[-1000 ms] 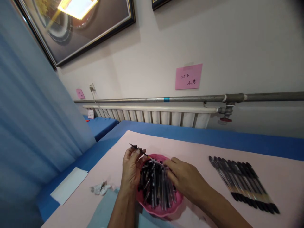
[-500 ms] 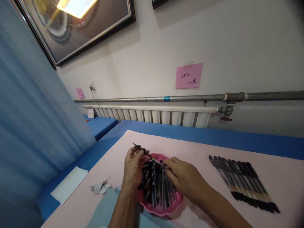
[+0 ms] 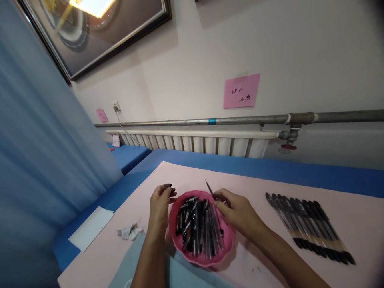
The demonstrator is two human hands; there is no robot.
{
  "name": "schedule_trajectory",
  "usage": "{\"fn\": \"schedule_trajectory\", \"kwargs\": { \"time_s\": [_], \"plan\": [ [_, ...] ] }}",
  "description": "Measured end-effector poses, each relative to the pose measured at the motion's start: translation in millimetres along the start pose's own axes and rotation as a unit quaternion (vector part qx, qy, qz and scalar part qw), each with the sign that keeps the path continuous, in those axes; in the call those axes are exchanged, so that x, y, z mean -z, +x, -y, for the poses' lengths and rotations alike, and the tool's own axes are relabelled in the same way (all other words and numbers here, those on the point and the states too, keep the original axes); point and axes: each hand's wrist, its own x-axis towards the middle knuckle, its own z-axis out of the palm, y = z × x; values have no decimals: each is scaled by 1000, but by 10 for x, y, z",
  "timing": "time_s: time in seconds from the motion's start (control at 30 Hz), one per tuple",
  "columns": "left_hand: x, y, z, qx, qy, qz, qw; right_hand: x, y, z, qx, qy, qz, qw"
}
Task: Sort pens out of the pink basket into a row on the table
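Note:
My right hand [image 3: 235, 206] pinches a slim dark pen piece [image 3: 209, 189] over the right rim of a pink bowl [image 3: 204, 263]. The pointed end sticks up and to the left; the other end is hidden by the fingers. Beside the bowl's left rim is my left hand [image 3: 160, 204], its dark-stained fingers loosely bent and apart, with nothing visible in them. Inside the bowl lie short black pen caps or ends [image 3: 186, 218] on the left and long clear pen barrels [image 3: 210, 234] on the right.
Several black-capped clear pens [image 3: 309, 226] lie in a row at right on the pink table cover [image 3: 249, 186]. Crumpled tissue [image 3: 130, 232] and a white sheet [image 3: 90, 228] are at left. Blue-green cloth [image 3: 186, 276] lies below the bowl. A radiator [image 3: 198, 144] stands behind.
The dark pen piece was between both hands above the bowl; now only my right hand has it. My left hand has let go and moved left, uncovering the bowl.

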Motion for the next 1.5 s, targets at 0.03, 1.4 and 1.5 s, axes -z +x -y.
{"fn": "schedule_trajectory", "kwargs": {
  "time_s": [0.03, 1.4, 1.5],
  "plan": [
    [14, 15, 16, -13, 30, -6, 999, 1, 3, -5, -9, 6, -7, 1000],
    [-43, -333, 192, -30, 493, 166, 854, -26, -6, 26, -3, 21, -11, 1000],
    [-100, -381, 118, -1, 553, 194, 810, -17, -2, 13, -2, 31, -14, 999]
  ]
}}
